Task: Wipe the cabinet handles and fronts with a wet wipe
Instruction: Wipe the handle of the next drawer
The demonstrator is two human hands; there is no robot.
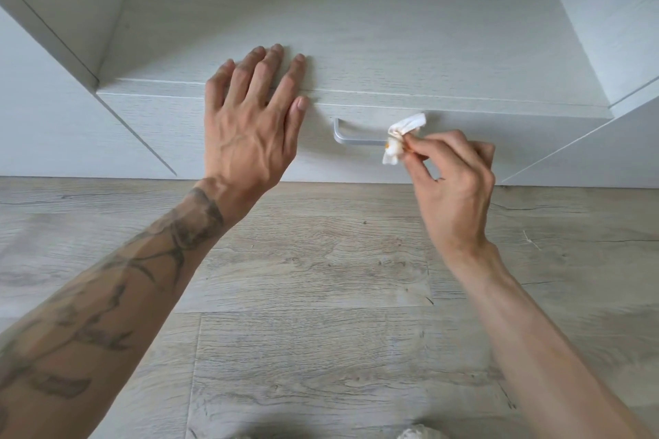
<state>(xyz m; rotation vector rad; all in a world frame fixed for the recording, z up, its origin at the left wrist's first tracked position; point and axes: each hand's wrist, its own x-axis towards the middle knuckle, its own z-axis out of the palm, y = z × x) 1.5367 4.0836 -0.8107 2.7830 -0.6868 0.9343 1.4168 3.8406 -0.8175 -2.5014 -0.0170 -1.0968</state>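
A white cabinet drawer front (228, 139) faces me low down, with a silver bar handle (356, 139) in its middle. My right hand (453, 185) pinches a crumpled white wet wipe (401, 139) with a small orange stain, wrapped around the right end of the handle. My left hand (249, 125) lies flat with fingers spread on the cabinet's top edge (428, 94), left of the handle, holding nothing.
White cabinet panels stand to the left (46, 118) and right (606, 153) of the drawer. Grey wood-look floor (321, 296) runs below. Something pale and blurred shows at the bottom edge (417, 433).
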